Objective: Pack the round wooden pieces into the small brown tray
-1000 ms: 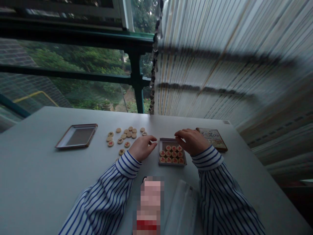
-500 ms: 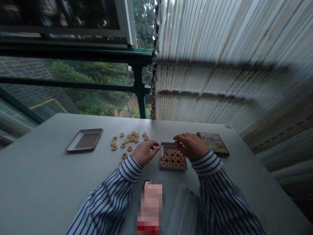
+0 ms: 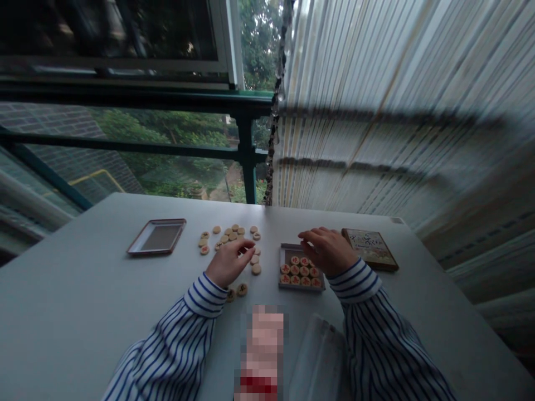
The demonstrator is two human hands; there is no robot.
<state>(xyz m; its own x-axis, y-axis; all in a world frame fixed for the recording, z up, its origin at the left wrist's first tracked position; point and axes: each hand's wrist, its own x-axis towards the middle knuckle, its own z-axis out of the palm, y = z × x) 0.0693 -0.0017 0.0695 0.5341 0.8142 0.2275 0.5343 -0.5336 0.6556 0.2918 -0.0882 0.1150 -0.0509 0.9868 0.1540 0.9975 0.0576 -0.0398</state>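
Left hand (image 3: pixel 229 262) is hovering near xiangqi pieces (image 3: pixel 256 269), right hand (image 3: pixel 329 250) over the box's (image 3: pixel 287 253) far-right corner; pinching, I can't tell; a dragging cuff (image 3: pixel 206 294) could scatter pieces.

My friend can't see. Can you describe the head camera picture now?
A person's left hand near loose round pieces and right hand by a box of red-marked pieces, at a white table. Beyond: glass and a stringy curtain.

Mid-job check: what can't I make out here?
All in the head view:
Shallow grey square box: far right corner, hidden by the right hand.
Round pale wooden pieces: any behind the left hand are hidden.
Pink rectangular object: pixelated, cut off by the bottom edge.
Flat brown rectangular box: lettering too small to read.
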